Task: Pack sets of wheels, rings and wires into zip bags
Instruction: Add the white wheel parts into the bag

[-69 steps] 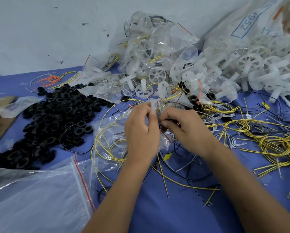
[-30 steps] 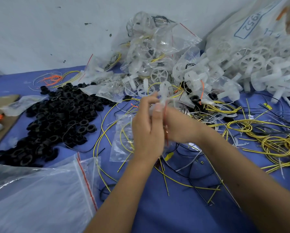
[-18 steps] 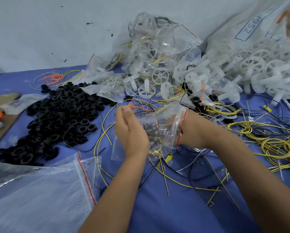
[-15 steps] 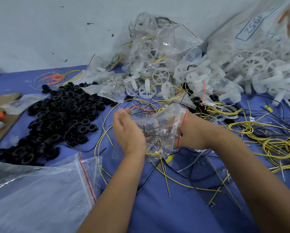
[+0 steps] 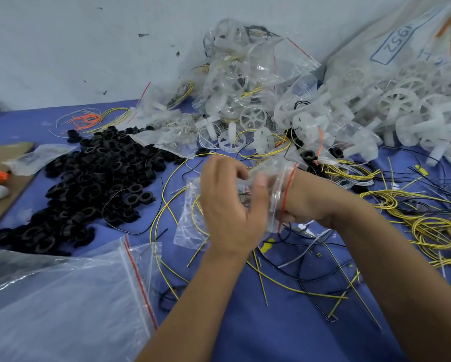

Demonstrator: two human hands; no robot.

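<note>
Right hand (image 5: 301, 202) pushed inside zip bag (image 5: 274, 178), its fingers hidden, grip unclear. Left hand (image 5: 229, 205) curled around bag's outside. Black rings (image 5: 93, 178) heaped left of hands.

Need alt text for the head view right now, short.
The right hand is pushed inside a clear zip bag that the left hand grips, above a blue table. Black rings are piled left, white wheels behind, yellow wires right.
</note>
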